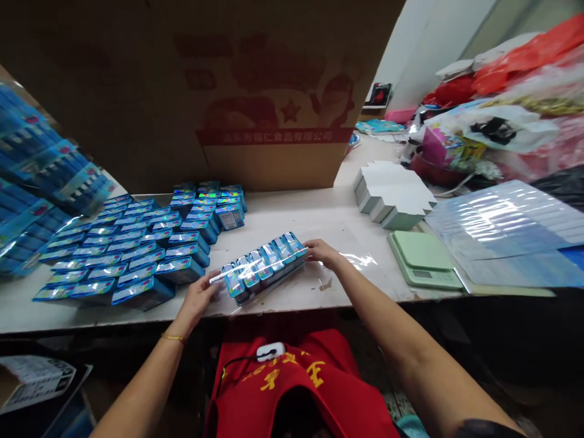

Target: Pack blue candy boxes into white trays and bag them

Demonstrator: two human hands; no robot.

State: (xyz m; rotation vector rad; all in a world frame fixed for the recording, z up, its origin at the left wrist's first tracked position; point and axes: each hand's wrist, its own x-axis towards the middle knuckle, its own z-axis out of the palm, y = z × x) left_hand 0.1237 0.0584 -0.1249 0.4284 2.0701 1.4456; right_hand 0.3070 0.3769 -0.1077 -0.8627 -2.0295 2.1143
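A row of several small blue packs (264, 264) lies at a slant near the table's front edge, with clear plastic film around it. At its left end, my left hand (199, 299) has its fingers closed on the loose end of the film. My right hand (322, 253) is at the opposite end, its thumb and fingers closed against the last pack and the film. To the left stand rows of similar blue packs (141, 243), the nearest ones close to my left hand.
A large cardboard box (274, 167) rises behind the packs. On the right are a stack of white cut card (395, 188), a green scale (424, 258) and clear plastic sheets (506, 225). Wrapped blue bundles (31, 164) are piled at far left; bags (515, 128) fill the back right.
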